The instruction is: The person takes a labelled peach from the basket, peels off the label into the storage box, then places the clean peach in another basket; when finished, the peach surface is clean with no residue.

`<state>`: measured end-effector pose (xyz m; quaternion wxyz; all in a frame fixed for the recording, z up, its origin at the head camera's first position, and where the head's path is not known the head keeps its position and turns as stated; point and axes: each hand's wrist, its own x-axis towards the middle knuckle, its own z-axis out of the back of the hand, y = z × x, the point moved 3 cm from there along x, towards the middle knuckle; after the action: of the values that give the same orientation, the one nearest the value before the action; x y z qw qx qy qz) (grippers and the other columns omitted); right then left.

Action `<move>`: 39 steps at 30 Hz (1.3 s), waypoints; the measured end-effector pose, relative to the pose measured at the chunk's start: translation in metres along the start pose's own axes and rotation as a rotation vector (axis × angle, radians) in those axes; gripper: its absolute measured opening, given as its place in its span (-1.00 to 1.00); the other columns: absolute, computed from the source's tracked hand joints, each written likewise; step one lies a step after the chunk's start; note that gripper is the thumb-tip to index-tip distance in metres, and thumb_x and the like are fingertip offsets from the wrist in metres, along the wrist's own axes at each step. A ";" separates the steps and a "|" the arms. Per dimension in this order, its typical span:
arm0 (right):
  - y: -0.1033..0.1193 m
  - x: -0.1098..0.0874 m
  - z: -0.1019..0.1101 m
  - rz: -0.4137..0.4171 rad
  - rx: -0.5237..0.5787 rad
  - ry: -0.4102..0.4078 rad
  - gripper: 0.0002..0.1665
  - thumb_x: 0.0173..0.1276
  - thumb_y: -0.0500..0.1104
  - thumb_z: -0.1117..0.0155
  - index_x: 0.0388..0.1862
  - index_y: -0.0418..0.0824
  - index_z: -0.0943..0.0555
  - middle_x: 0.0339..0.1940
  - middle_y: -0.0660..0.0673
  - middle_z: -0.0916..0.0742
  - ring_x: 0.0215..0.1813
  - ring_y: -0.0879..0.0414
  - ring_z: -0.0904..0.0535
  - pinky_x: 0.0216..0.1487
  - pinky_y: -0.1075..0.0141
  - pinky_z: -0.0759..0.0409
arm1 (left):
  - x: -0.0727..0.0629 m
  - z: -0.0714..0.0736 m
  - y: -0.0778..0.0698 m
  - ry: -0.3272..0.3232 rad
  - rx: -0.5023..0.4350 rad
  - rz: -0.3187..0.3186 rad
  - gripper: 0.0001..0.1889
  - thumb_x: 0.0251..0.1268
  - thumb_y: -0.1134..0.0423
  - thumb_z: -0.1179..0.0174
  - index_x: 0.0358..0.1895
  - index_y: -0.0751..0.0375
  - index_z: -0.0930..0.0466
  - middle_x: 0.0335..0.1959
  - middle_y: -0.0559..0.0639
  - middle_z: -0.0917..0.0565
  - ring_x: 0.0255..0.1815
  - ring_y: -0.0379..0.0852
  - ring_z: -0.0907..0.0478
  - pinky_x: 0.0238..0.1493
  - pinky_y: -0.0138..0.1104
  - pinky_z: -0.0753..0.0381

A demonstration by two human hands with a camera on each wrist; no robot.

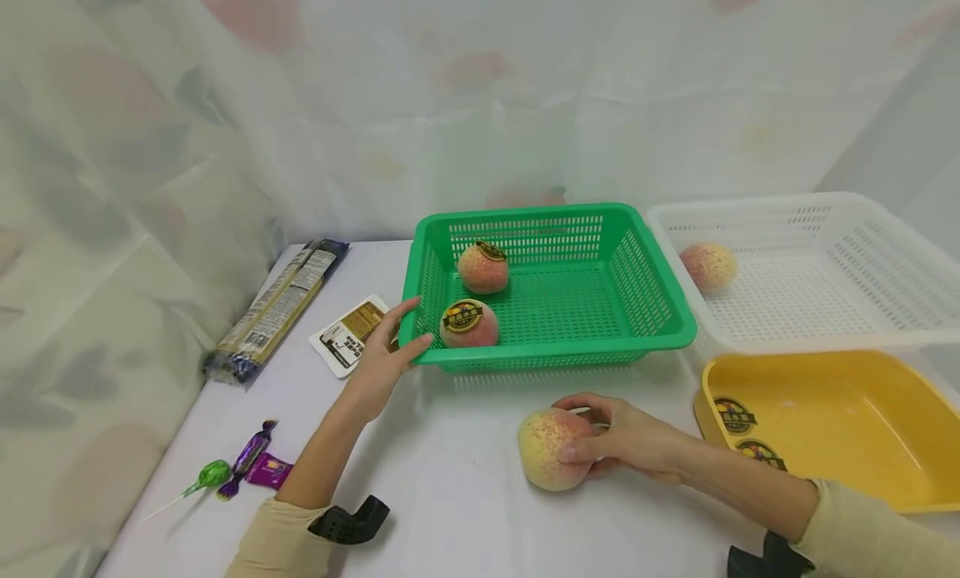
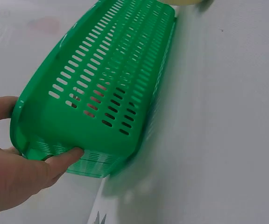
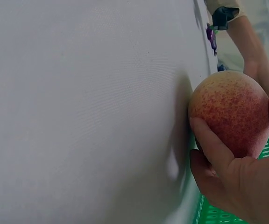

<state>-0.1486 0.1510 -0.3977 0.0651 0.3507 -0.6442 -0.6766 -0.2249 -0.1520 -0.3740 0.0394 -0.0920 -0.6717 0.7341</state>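
My right hand (image 1: 626, 438) grips a yellow and pink peach (image 1: 553, 450) in front of the green basket (image 1: 555, 353); in the right wrist view the thumb and fingers curl round the peach (image 3: 230, 112). At the basket's front left corner my left hand (image 1: 386, 357) holds the rim, thumb in front and fingers behind. The left wrist view shows that hand (image 2: 27, 177) on the corner of the slotted green basket (image 2: 102, 79). Inside the basket, toward its left side, lie two peaches, a rear one (image 1: 483, 271) and a front one (image 1: 480, 326), each with a dark sticker.
A white basket (image 1: 750, 345) with one peach (image 1: 708, 267) stands right of the green one. Before it is a yellow tray (image 1: 847, 370) with round dark stickers. On the left lie a long packet (image 1: 281, 307), a white card-like pack (image 1: 348, 335), a green lollipop (image 1: 213, 475) and purple wrapped candies (image 1: 251, 453).
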 end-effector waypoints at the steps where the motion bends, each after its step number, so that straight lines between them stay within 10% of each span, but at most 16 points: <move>1: 0.000 0.000 0.000 -0.005 -0.004 -0.003 -0.21 0.20 -0.20 -0.41 0.34 -0.35 -0.27 0.10 -0.30 -0.45 -0.08 -0.05 -0.54 -0.12 0.09 -0.64 | 0.000 -0.001 0.000 -0.004 -0.006 0.005 -0.34 0.43 0.33 -0.06 0.51 0.05 0.01 0.49 0.15 0.02 0.37 0.12 -0.18 0.21 -0.14 -0.39; 14: 0.007 -0.005 0.002 0.017 0.030 0.004 -0.20 0.19 -0.22 -0.41 0.35 -0.36 -0.27 0.07 -0.32 -0.47 -0.08 -0.07 -0.55 -0.11 0.07 -0.63 | -0.003 0.001 0.000 -0.005 -0.015 0.001 -0.32 0.43 0.30 -0.07 0.52 0.03 0.02 0.50 0.12 0.01 0.36 0.06 -0.19 0.13 -0.33 -0.46; 21: 0.048 -0.027 0.025 0.127 -0.001 0.017 -0.17 0.26 -0.24 -0.34 0.41 -0.39 -0.17 0.21 -0.35 -0.42 0.02 -0.14 -0.52 -0.01 0.05 -0.60 | -0.003 0.004 0.002 0.021 -0.004 -0.015 -0.30 0.42 0.27 -0.09 0.52 0.05 0.04 0.49 0.13 0.00 0.34 0.07 -0.21 0.11 -0.33 -0.48; 33: 0.099 -0.068 0.145 0.309 -0.091 -0.127 -0.45 0.47 -0.32 0.01 0.38 0.01 -0.30 0.22 -0.09 -0.48 0.07 -0.02 -0.53 0.01 0.12 -0.60 | -0.001 0.005 0.003 0.053 -0.020 -0.024 -0.29 0.41 0.26 -0.11 0.52 0.09 0.03 0.48 0.15 -0.02 0.32 0.09 -0.22 0.09 -0.36 -0.50; 39: 0.093 -0.074 0.208 0.269 -0.211 -0.190 -0.60 0.54 -0.22 0.10 0.20 0.20 -0.42 0.07 0.01 -0.58 -0.01 0.04 -0.59 -0.02 0.19 -0.61 | 0.000 0.004 0.005 0.054 -0.028 -0.025 -0.29 0.40 0.27 -0.12 0.52 0.10 0.02 0.49 0.15 -0.01 0.32 0.11 -0.23 0.08 -0.36 -0.50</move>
<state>-0.2435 0.3475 -0.2992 0.1301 0.1870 -0.6142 -0.7556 -0.2256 -0.1561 -0.3786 0.0656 -0.1038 -0.6817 0.7212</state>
